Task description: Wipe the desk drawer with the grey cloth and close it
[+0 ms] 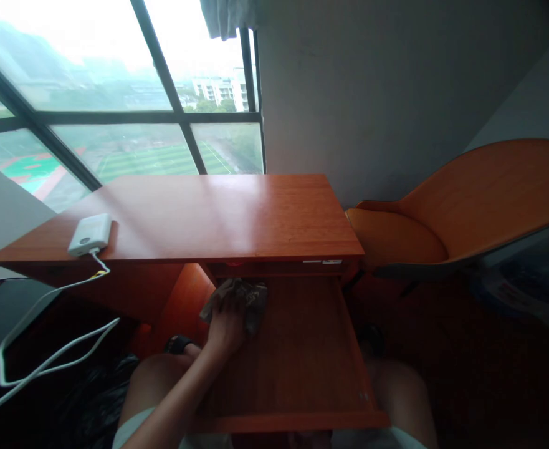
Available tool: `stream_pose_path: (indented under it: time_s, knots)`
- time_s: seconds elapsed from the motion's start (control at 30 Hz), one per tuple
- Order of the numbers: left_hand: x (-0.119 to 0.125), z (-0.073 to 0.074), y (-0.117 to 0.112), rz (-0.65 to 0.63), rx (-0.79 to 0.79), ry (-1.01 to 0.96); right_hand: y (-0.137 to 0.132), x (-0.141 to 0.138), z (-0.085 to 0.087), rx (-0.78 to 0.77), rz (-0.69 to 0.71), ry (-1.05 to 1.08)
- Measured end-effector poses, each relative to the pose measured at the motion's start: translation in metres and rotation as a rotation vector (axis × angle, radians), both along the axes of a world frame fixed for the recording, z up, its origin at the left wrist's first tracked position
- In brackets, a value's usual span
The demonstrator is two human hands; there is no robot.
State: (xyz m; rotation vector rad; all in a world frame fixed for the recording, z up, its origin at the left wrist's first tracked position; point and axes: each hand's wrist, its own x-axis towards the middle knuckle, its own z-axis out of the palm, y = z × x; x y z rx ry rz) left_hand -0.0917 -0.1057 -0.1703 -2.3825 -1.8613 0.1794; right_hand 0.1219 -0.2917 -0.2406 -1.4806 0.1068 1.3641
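My left hand (228, 321) is closed on a crumpled grey-brown cloth (255, 305) with pale lettering. It presses the cloth down at the left rear of a pulled-out wooden drawer (302, 349), near its left side wall. Part of the cloth spreads past my fingers to the right. Below the drawer's front edge, at the bottom of the view, a dim skin-coloured shape shows; it may be my right hand, but its fingers cannot be made out. The drawer extends from under a reddish-brown desk (218, 218), over my lap.
A white power adapter-like box (90, 234) sits on the desk's left end, its white cable (50, 292) looping down left. An orange chair (405, 234) stands right of the desk. A black plastic bag (96, 399) lies lower left. Windows (115, 143) rise behind the desk.
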Motion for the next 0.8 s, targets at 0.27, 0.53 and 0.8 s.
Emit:
stream_pose_path:
  time_s: [0.27, 0.53, 0.8]
  knots:
    - [-0.013, 0.032, -0.083, 0.017, -0.258, -0.088, -0.007, -0.011, 0.005, 0.022, 0.03, 0.044]
    - [-0.008, 0.062, -0.127, 0.134, -0.496, -0.241, -0.008, -0.012, 0.006, 0.032, 0.04, 0.045]
    - [-0.015, 0.118, -0.107, 0.022, -0.811, -0.573, -0.005, -0.014, 0.01, 0.064, 0.037, 0.003]
